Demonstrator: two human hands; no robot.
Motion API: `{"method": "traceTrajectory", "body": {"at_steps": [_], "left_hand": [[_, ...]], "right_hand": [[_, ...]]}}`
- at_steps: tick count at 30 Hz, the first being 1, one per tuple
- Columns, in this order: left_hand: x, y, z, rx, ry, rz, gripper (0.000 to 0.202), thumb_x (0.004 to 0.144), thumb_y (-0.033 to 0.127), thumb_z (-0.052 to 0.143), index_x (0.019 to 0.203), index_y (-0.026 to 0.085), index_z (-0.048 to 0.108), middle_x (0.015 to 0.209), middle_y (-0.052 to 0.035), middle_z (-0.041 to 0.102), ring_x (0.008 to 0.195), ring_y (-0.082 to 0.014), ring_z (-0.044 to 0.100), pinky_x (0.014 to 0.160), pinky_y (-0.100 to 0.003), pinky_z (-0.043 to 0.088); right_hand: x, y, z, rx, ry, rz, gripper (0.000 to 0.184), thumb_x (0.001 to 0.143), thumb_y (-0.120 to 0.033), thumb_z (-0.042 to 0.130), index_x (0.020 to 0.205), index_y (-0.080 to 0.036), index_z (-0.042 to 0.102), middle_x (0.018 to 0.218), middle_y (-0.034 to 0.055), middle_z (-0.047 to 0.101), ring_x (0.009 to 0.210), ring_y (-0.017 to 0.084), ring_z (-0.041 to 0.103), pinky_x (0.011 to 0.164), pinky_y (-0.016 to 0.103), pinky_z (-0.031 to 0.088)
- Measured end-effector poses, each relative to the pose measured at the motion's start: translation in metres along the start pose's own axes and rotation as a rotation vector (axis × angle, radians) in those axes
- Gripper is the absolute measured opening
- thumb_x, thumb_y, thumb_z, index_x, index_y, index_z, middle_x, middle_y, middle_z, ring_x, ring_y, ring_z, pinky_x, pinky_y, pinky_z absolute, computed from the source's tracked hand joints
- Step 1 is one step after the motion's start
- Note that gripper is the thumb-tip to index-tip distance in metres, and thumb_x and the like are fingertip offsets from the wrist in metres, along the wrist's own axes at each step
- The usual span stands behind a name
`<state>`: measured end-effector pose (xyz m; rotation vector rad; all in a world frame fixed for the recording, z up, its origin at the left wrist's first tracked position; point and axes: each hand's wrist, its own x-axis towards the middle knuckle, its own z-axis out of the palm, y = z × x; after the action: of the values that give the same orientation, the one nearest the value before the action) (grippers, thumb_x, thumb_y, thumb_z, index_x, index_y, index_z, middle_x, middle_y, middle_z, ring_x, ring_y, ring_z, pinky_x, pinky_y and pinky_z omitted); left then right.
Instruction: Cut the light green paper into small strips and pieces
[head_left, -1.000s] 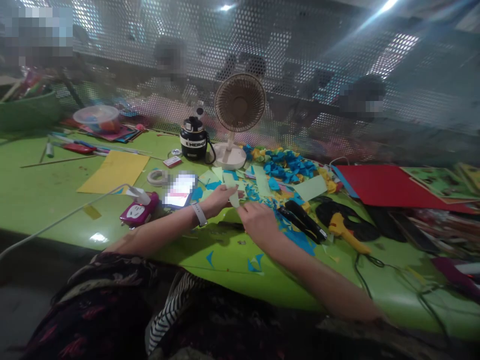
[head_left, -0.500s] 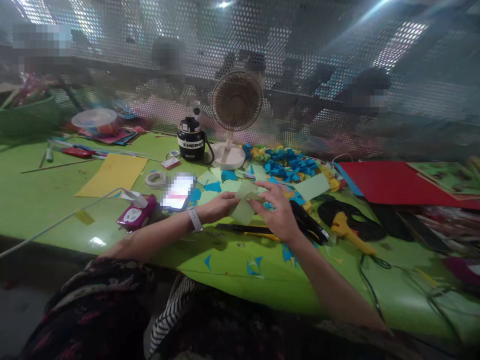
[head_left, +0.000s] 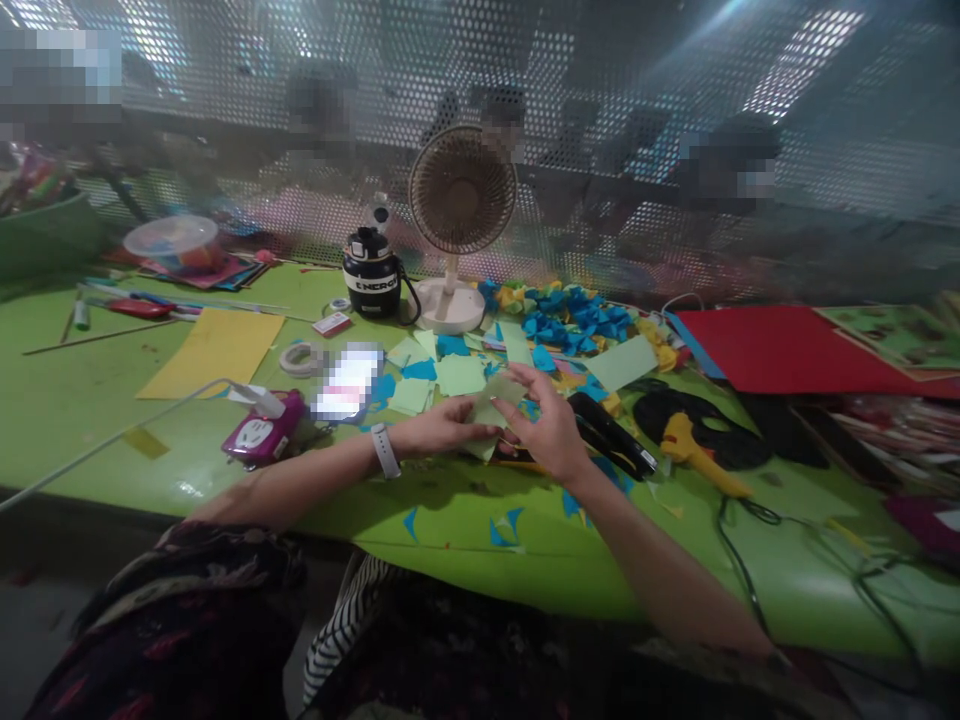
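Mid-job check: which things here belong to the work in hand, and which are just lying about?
Likely in use:
pale green paper, held by left hand and right hand
loose green pieces nearby

Apparently lying about:
fan
black bottle
phone
tape roll

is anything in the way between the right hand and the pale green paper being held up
Nothing visible is. The right hand touches the pale green paper directly, and the left hand holds it from the other side. The black stapler lies to the right of the right hand, not between it and the paper.
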<state>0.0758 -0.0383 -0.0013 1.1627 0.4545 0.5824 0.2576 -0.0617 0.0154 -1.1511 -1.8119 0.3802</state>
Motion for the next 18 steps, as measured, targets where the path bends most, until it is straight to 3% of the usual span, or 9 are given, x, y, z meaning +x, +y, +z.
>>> {"method": "traceTrajectory", "body": {"at_steps": [6, 18], "left_hand": [[-0.001, 0.002, 0.006, 0.047, 0.047, -0.024, 0.043, 0.072, 0.043, 0.082, 0.094, 0.012, 0.064, 0.082, -0.0053, 0.072, 0.067, -0.011, 0.065, 0.064, -0.023, 0.05], [-0.003, 0.004, 0.014, 0.014, 0.076, -0.061, 0.047, 0.072, 0.05, 0.081, 0.092, 0.011, 0.064, 0.08, -0.0075, 0.072, 0.068, -0.0143, 0.067, 0.065, -0.027, 0.054]], "right_hand": [[-0.002, -0.003, -0.003, -0.157, -0.038, -0.142, 0.03, 0.099, -0.035, 0.048, 0.122, -0.022, 0.064, 0.119, 0.0121, 0.07, 0.113, 0.026, 0.065, 0.098, 0.043, 0.052], [-0.004, -0.005, 0.0, -0.203, -0.055, -0.184, 0.033, 0.102, -0.033, 0.04, 0.119, -0.021, 0.066, 0.111, 0.0108, 0.073, 0.103, 0.024, 0.068, 0.092, 0.039, 0.054]]}}
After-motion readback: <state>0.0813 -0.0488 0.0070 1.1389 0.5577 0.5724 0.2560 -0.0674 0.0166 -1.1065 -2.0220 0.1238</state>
